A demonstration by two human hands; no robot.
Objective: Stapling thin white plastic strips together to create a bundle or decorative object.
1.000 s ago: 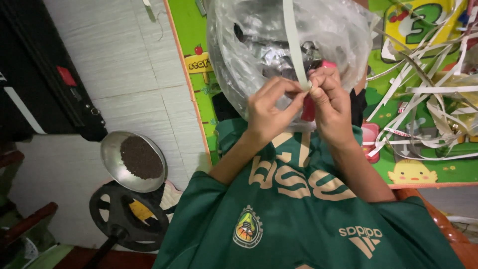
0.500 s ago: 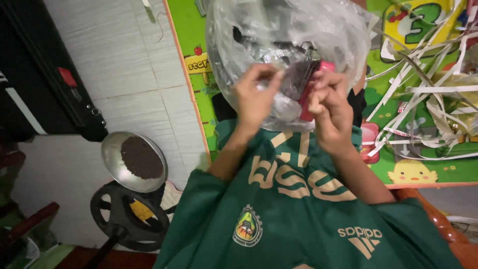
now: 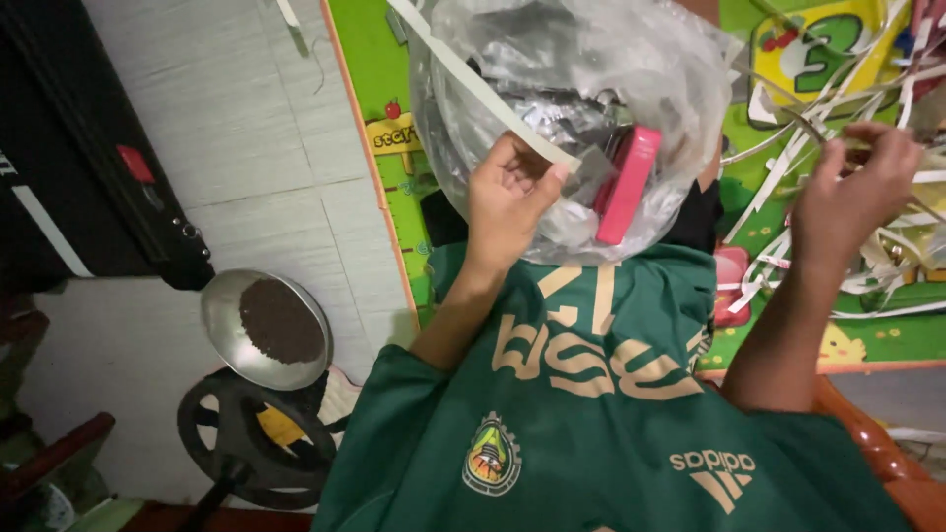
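Observation:
My left hand (image 3: pixel 507 192) pinches the end of a long white paper strip (image 3: pixel 473 84) that runs up and left across a clear plastic bag (image 3: pixel 581 108). The bag rests on my lap against my green shirt (image 3: pixel 581 394) and holds silvery scraps and a pink stapler (image 3: pixel 627 183). My right hand (image 3: pixel 852 187) is out to the right, over a heap of loose white paper strips (image 3: pixel 838 266), with its fingers closed on one thin strip there.
A colourful play mat (image 3: pixel 394 167) lies under the bag and strips. To the left on the tiled floor stand a metal bowl of dark grains (image 3: pixel 264 325), a black round fan base (image 3: pixel 251 443) and a black case (image 3: pixel 89 148).
My two hands were together at the bag's front. The right hand has moved out to the strip heap on the right, and the left now holds a strip alone. The pink stapler shows.

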